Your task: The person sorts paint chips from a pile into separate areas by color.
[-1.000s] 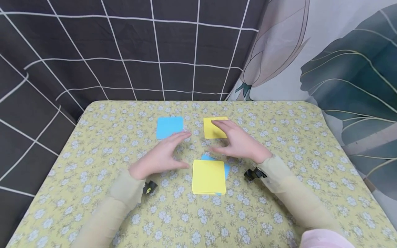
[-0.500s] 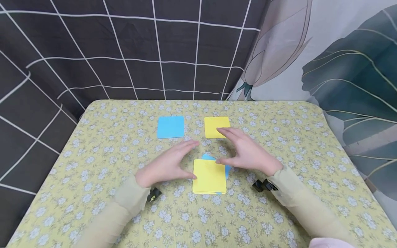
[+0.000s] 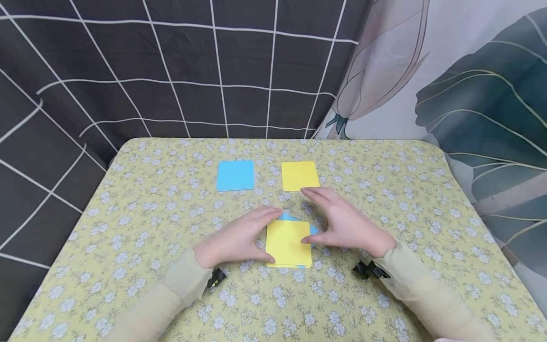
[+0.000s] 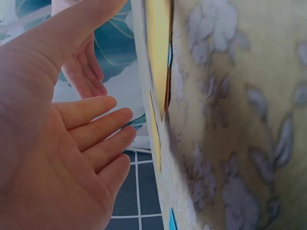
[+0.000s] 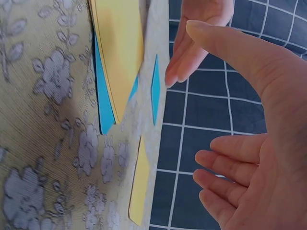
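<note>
Head view: card stack (image 3: 288, 243) on flowered cloth (image 3: 239, 306), dark gridded backdrop (image 3: 192, 57).

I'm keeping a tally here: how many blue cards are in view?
At least 2: the far blue card, and the nearer blue card peeking from under the yellow cards. More may be hidden beneath.

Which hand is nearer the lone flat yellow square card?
Right. In the head view, the right hand is by the near edge of the yellow card; the left hand is farther off, lower left, beside the yellow-topped card stack.
</note>
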Demonstrator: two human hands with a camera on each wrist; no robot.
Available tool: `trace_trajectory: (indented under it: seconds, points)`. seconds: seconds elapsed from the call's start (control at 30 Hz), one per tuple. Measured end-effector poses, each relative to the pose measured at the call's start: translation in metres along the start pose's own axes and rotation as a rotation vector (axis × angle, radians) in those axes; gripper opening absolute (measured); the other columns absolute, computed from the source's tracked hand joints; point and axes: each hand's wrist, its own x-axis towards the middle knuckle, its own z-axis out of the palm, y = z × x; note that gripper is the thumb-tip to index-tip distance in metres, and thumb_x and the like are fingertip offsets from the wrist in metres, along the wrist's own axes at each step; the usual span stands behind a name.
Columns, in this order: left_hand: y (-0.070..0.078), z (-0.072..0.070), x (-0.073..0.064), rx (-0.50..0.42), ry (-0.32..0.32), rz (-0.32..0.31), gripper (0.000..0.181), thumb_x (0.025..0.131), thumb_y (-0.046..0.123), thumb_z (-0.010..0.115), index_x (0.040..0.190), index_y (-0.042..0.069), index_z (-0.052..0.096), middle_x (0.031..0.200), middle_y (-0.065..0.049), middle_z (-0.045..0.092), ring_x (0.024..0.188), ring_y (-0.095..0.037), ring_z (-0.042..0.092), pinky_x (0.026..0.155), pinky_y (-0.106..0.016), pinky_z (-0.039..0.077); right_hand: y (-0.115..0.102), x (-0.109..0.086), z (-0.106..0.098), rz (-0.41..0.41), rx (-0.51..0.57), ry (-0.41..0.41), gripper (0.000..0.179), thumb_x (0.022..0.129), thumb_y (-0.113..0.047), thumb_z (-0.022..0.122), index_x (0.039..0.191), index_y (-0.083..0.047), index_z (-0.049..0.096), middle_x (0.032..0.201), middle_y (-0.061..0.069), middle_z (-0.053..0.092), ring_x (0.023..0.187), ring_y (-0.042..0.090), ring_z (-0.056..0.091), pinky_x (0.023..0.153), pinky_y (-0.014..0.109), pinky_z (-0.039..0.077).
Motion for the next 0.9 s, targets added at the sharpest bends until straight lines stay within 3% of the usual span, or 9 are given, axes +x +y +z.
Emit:
trace_trajectory:
  seconds: [0.47, 0.9]
  points:
    - [0.001, 0.012, 0.0, 0.082, -0.049, 0.003, 0.113, 0.07, 0.046, 0.093, 0.156, 0.0, 0.035, 0.159, -0.012, 0.038, 0.146, -0.026, 0.034, 0.119, -0.038, 0.028, -0.007, -0.012, 0.019, -0.005, 0.03, -0.051, 0.117, 0.065, -0.059, 0.091, 0.154, -0.002, 0.041, 0.155, 0.01, 0.043, 0.139, 0.028, 0.042, 0.112, 0.045, 0.041]
    - [0.001, 0.012, 0.0, 0.04, -0.056, -0.012, 0.107, 0.074, 0.04, 0.092, 0.156, 0.002, 0.036, 0.155, -0.008, 0.044, 0.143, -0.023, 0.038, 0.117, -0.037, 0.034, -0.011, -0.017, 0.034, 0.004, 0.056, -0.123, 0.118, 0.062, -0.056, 0.093, 0.154, -0.002, 0.042, 0.147, 0.007, 0.048, 0.129, 0.021, 0.047, 0.104, 0.039, 0.048]
